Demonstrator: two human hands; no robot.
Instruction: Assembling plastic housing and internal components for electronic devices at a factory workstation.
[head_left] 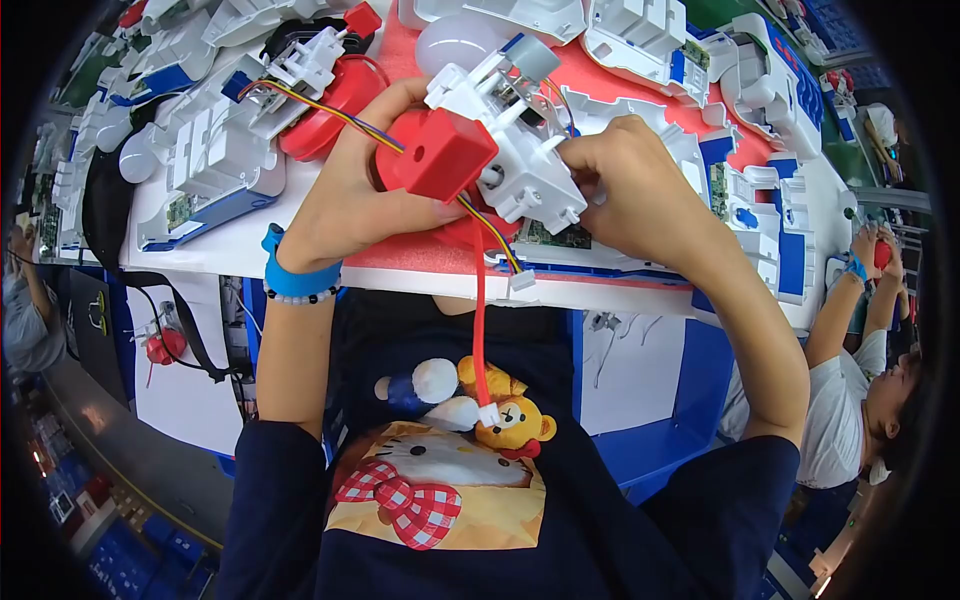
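Note:
My left hand (355, 195) is closed around a red plastic part (440, 158) with a block-shaped end, joined to a white plastic motor bracket (525, 165) that carries a silver motor (531, 58). A multicoloured wire bundle (340, 115) runs over that hand and ends in a white connector (522, 280). From the red part a red cable (479, 320) hangs past the table edge, a white plug at its tip. My right hand (640, 185) has its fingers curled together at the bracket's right side; the fingertips are partly hidden. Below the bracket, part of a green circuit board (555, 236) shows.
White and blue housings (215, 165) lie on the left of the white table, more housings (770, 80) at the right. Another white bracket (300, 80) rests by a red part (335, 105) at the back left. A black strap (105, 200) hangs over the edge. A co-worker (850, 370) sits at the right.

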